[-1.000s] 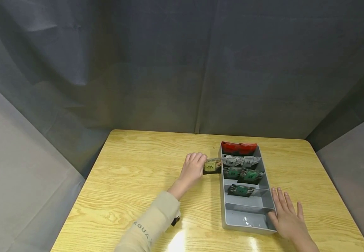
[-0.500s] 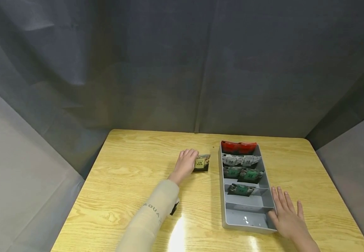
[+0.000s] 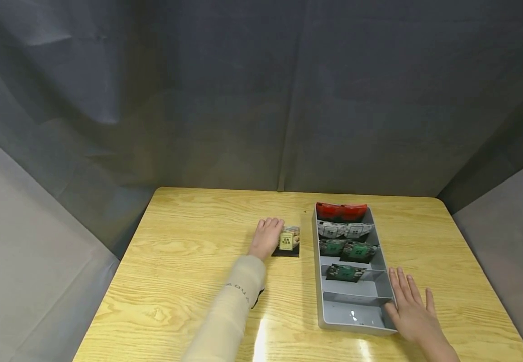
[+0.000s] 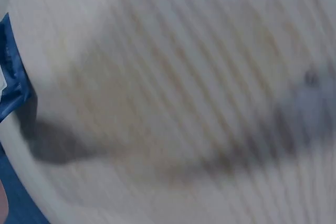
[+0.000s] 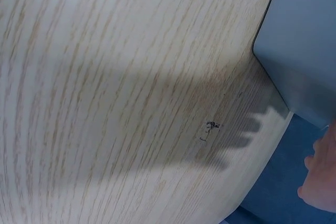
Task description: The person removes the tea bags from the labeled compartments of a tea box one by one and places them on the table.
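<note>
A small black food packet with a yellow label [image 3: 288, 242] is held at its left edge by my left hand [image 3: 266, 237], left of the grey divided box. The hand's thumb is hidden. In the left wrist view, only an edge of the packet [image 4: 13, 72] shows at the far left, with its shadow on the table. My right hand [image 3: 414, 311] lies with fingers spread at the near right corner of the grey box [image 3: 320, 296], its thumb touching the rim. The right wrist view catches part of this hand [image 5: 323, 174] and the box's outer wall [image 5: 302, 30].
From the far end, the box holds red packets [image 3: 340, 212], white-and-grey packets [image 3: 345, 231], green packets [image 3: 358, 252] and one more green packet [image 3: 345, 273]. Wood-grain table [image 3: 189, 241] extends left of the box. Dark curtains [image 3: 225, 100] hang behind it.
My left hand has drawn the packet leftward, away from the box's left wall, and the label now faces up more squarely. The right hand and box stay in place.
</note>
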`<action>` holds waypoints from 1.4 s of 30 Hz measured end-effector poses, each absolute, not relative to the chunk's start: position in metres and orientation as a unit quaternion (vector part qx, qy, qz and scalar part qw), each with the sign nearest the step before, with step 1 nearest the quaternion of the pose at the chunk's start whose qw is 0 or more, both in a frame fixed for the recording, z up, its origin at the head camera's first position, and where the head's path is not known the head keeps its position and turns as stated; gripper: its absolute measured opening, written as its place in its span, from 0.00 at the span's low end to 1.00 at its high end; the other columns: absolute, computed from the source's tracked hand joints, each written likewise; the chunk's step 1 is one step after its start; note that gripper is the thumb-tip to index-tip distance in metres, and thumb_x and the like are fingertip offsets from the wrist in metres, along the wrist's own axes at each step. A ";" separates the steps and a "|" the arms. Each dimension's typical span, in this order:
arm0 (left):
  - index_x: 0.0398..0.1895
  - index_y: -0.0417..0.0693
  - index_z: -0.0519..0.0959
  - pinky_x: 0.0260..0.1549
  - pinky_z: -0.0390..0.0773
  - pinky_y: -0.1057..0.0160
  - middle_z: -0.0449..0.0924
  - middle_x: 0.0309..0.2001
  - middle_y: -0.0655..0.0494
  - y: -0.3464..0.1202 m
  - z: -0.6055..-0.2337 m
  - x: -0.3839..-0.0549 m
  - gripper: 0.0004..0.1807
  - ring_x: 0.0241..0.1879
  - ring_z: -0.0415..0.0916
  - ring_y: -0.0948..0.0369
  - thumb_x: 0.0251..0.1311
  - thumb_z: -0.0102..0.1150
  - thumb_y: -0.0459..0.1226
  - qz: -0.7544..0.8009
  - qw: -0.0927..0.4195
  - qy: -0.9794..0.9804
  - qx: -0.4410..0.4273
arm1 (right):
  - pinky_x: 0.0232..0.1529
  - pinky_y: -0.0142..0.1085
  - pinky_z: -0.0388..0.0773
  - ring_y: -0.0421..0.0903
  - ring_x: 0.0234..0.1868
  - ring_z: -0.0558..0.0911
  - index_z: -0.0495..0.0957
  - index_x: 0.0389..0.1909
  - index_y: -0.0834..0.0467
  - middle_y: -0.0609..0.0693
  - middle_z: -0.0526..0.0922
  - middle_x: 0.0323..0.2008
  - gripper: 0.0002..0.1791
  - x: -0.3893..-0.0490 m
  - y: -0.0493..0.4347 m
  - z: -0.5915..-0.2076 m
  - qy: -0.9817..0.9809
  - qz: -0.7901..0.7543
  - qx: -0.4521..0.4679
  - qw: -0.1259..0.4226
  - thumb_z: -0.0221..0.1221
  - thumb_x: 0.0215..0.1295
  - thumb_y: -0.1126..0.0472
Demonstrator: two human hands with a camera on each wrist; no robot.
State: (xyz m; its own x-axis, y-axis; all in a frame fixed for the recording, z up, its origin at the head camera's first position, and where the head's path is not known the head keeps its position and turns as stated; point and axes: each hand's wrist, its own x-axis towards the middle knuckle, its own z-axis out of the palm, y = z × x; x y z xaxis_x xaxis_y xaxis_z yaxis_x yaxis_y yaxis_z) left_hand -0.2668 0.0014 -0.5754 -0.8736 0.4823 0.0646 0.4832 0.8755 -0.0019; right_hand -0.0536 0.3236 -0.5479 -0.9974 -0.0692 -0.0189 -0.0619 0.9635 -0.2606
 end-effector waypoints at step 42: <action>0.41 0.60 0.67 0.40 0.58 0.62 0.64 0.41 0.62 0.018 -0.607 -0.246 0.04 0.39 0.56 0.61 0.64 0.45 0.42 -0.022 -0.011 -0.989 -0.145 | 0.57 0.53 0.11 0.45 0.68 0.21 0.24 0.70 0.49 0.55 0.29 0.71 0.40 -0.053 0.324 -0.548 0.989 -0.138 -0.027 0.034 0.40 0.69 0.52</action>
